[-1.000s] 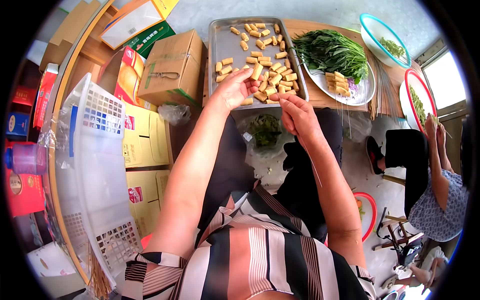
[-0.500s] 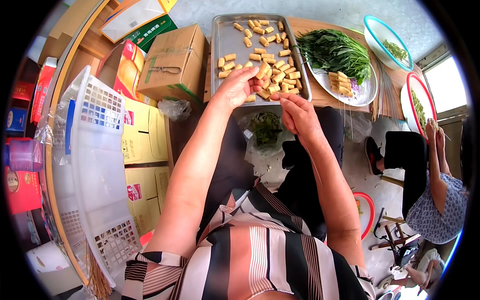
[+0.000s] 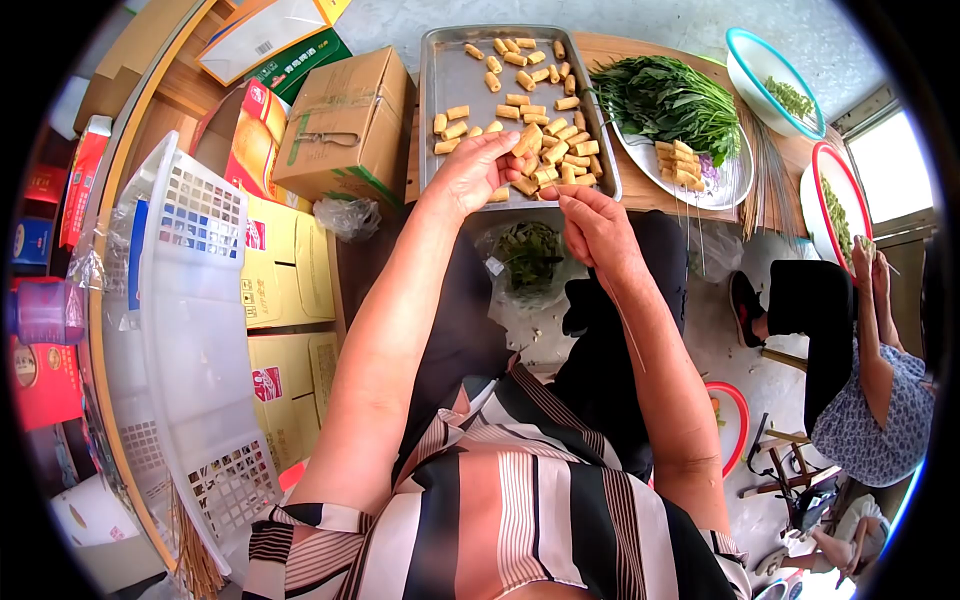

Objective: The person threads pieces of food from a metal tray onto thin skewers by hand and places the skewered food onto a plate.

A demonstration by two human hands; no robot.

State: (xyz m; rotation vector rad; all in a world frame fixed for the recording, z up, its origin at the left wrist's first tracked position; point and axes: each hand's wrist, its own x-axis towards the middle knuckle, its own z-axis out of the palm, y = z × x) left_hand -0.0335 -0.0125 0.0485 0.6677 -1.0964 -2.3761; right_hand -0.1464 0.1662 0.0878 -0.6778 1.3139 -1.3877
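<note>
So, at the metal tray's (image 3: 452, 78) near edge the left hand (image 3: 466, 174) pinches a roll (image 3: 525, 141) slanting far-rightward — right hand (image 3: 598, 232), just apart, pinching a thin skewer (image 3: 631, 336).

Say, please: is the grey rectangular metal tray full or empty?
Neither: partly filled. Short tan cylindrical rolls lie in the tray, while bare metal shows at its upper left.

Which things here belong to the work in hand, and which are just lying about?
Seemingly part of it:
- held roll
- skewer
- tray
- skewered rolls

Apparently just lying about:
- carton
- white basket
- plastic bag
</note>
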